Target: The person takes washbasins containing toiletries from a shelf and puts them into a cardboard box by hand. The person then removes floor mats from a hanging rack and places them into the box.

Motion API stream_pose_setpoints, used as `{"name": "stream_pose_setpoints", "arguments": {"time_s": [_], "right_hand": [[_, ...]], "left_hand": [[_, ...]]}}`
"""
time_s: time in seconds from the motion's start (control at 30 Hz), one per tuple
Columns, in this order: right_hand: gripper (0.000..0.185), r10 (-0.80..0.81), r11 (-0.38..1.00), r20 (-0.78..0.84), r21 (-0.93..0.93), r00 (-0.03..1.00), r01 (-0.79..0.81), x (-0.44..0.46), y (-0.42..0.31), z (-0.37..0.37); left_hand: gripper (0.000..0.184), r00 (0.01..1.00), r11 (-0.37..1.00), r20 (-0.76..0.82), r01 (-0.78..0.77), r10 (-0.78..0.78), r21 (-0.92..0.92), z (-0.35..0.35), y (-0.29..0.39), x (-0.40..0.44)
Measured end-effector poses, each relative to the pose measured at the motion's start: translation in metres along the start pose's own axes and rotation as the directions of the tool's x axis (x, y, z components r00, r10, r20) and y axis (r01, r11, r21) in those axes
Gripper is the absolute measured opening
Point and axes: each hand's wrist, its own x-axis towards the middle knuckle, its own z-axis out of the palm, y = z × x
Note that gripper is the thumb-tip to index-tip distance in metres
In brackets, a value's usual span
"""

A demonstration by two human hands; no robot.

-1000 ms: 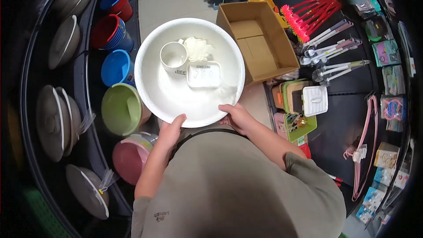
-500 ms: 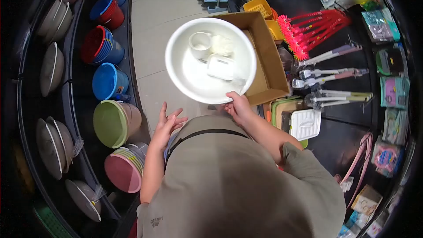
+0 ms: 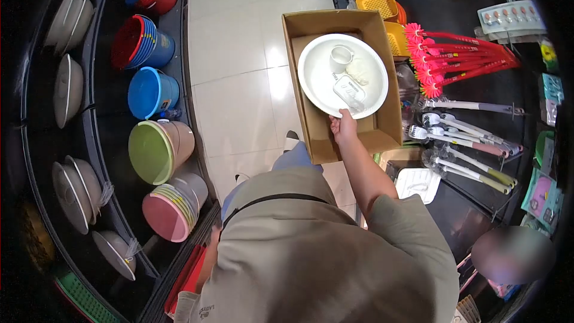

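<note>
My right hand point(image 3: 342, 127) grips the near rim of a white basin point(image 3: 311, 87), thumb on top. Inside the basin are a white mug point(image 3: 341, 58), a bundled whitish item point(image 3: 359, 70) whose kind I cannot make out, and a small white lidded box point(image 3: 348, 88) with printing. The basin is over the open cardboard box point(image 3: 388, 96), within its walls as seen from above; whether it touches the bottom I cannot tell. Low at my left side hangs my left hand point(image 3: 214, 236), mostly hidden by my body, its fingers not discernible.
Stacked buckets point(image 3: 158, 152) and basins point(image 3: 69, 90) line the shelves on the left. On the right are red-handled brushes point(image 3: 460, 57), wrapped long-handled brushes point(image 3: 460, 137), yellow baskets point(image 3: 376, 1) and a white ridged tray point(image 3: 417, 184). Tiled floor point(image 3: 233, 96) runs between the shelves.
My right hand has moved the basin right and away from me, over the cardboard box. My left hand, open in front of me before, has dropped back to my side.
</note>
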Motion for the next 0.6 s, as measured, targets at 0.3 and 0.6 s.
{"name": "stream_pose_setpoints", "arguments": {"time_s": [0.3,0.6], "right_hand": [[0.027,0.054,0.998,-0.064,0.019,0.996,-0.053,0.090,0.013,0.019],[0.025,0.150,0.987,-0.074,0.071,0.986,-0.145,0.147,0.017,0.035]], "left_hand": [[0.056,0.745,0.724,0.281,0.661,-0.605,-0.195,-0.024,0.034,-0.078],[0.055,0.681,0.652,0.323,0.729,-0.657,-0.211,-0.051,0.083,-0.088]]}}
